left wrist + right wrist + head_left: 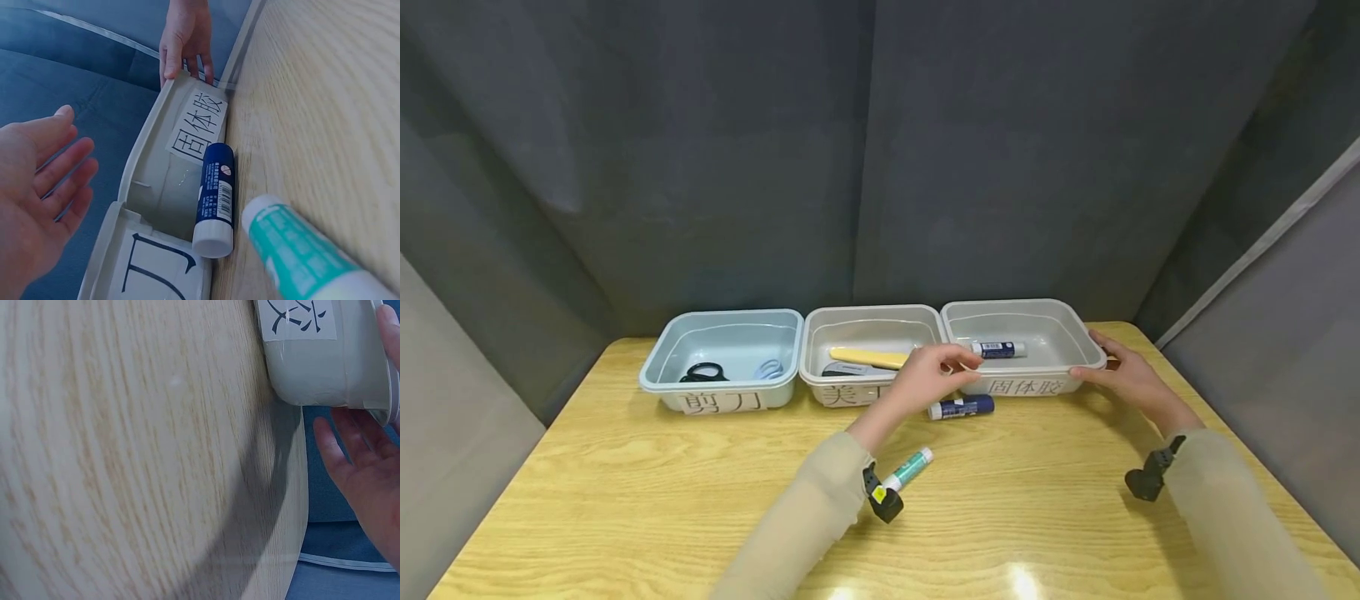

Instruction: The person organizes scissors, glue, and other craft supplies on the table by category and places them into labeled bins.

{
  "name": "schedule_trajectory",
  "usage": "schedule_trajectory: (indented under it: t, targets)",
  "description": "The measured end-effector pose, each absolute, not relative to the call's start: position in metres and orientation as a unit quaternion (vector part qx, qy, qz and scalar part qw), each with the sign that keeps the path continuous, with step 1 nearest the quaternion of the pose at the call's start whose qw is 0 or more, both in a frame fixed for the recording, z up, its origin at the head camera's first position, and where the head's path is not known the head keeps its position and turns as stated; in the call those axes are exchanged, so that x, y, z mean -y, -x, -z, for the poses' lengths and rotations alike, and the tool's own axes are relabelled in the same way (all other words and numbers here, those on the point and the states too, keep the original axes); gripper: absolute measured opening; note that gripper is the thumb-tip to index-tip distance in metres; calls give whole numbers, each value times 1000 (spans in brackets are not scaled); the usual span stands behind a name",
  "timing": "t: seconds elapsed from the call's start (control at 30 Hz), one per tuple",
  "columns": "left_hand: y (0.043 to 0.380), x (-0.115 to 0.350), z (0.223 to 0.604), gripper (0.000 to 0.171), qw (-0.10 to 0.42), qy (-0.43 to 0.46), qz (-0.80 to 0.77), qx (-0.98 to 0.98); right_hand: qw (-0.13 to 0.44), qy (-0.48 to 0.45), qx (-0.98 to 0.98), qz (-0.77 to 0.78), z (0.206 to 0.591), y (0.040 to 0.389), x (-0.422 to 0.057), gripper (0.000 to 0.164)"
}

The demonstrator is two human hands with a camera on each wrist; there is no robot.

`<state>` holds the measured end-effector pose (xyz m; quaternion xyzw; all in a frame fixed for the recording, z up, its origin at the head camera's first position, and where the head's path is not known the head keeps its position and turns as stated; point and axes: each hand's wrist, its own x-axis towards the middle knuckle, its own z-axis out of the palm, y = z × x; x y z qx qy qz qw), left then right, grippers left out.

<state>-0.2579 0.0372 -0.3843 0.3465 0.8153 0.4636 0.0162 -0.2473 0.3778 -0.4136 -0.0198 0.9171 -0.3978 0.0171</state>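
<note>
My right hand [1126, 377] holds the right end of a pale grey bin [1037, 375], thumb on its rim and fingers at its outer side. Inside that bin lies a dark blue glue stick [998, 350]. My left hand [931, 373] hovers over the bin's near left corner with fingers loosely bent and nothing in them; the left wrist view shows its palm empty. Just in front of the bin, a second blue glue stick [961, 407] with a white end lies on the table. A green and white glue stick [910, 469] lies nearer, partly hidden by the left wrist camera.
The middle bin [872, 312] holds a yellow utility knife [868, 358] and a grey one [850, 369]. A light blue bin [722, 317] on the left holds black-handled scissors [703, 372] and something with light blue loops [768, 369]. Dark curtains [865, 167] hang behind the wooden table [647, 500].
</note>
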Motion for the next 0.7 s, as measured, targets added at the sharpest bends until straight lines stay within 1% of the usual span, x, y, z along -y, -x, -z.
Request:
schedule_trajectory:
  t: [0.2, 0.43, 0.7]
  targets:
    - [246, -27, 384, 25, 35, -353, -474, -806, 21, 19, -918, 395, 412, 247, -380, 89]
    - [237, -22, 393, 23, 52, -357, -461, -811, 25, 15, -912, 409, 412, 247, -377, 90]
    - [232, -11, 404, 29, 81, -376, -444, -809, 22, 14, -915, 402, 413, 247, -379, 90]
